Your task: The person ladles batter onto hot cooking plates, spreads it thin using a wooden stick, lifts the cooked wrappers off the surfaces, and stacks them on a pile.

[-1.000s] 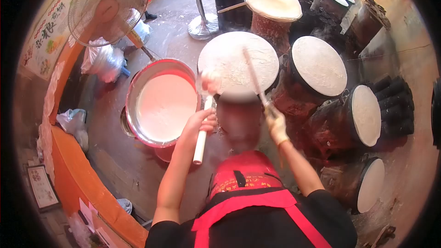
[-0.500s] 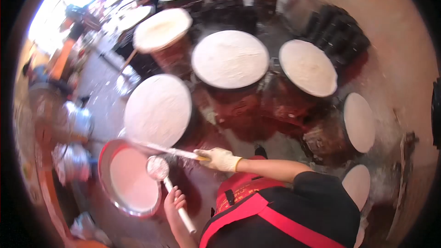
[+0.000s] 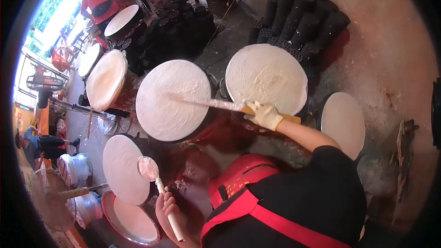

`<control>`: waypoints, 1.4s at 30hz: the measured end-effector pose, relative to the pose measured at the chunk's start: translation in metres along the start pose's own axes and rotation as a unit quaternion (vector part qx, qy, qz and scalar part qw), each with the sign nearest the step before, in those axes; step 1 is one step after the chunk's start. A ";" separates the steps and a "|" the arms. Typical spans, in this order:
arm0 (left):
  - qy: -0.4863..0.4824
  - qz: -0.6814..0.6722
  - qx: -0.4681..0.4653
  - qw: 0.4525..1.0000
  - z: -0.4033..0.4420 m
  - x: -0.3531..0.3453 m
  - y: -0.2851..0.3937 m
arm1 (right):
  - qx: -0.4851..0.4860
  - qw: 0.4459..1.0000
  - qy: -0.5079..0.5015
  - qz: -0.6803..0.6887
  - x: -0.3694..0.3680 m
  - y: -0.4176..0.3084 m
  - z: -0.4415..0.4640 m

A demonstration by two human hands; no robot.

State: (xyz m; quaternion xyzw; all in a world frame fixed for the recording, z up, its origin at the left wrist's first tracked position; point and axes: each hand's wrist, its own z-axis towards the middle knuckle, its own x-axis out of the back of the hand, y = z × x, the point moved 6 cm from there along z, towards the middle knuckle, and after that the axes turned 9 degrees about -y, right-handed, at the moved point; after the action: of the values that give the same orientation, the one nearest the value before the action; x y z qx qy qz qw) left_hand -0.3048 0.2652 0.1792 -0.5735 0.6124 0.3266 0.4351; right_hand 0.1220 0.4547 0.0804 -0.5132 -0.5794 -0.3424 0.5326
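Gripping the long blade (image 3: 220,104) in the gloved right hand (image 3: 265,116), now reaching over the coated disc (image 3: 170,121) left of centre, so leaving the lower-left basin (image 3: 105,211); holding the ladle (image 3: 148,168) in the left hand (image 3: 167,205) (carrying pale paste, apparently), hovering by the lower-left disc (image 3: 119,167) instead of the basin's edge.

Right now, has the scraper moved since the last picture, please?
Yes, the scraper has moved away from the basin, over a farther white disc.
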 end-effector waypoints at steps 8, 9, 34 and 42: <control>-0.028 -0.018 0.057 0.998 0.050 -0.047 -0.041 | 0.015 0.937 -0.009 0.350 0.065 0.064 0.024; -0.032 -0.018 0.052 0.998 0.054 -0.050 -0.040 | -0.017 0.924 0.011 0.381 0.100 0.069 0.016; 0.074 0.175 -0.214 0.958 -0.065 0.006 0.308 | 0.023 0.730 0.165 0.663 0.253 -0.463 0.427; 0.075 0.072 -0.323 0.941 -0.125 0.006 0.404 | 0.024 0.491 0.142 0.859 0.249 -0.578 0.526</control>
State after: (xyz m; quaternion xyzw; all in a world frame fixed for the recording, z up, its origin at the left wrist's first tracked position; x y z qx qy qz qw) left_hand -0.7226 0.2021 0.1849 -0.6603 0.5451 0.4930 0.1545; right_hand -0.5486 0.8700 0.3045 -0.6885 0.2239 0.2303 0.6502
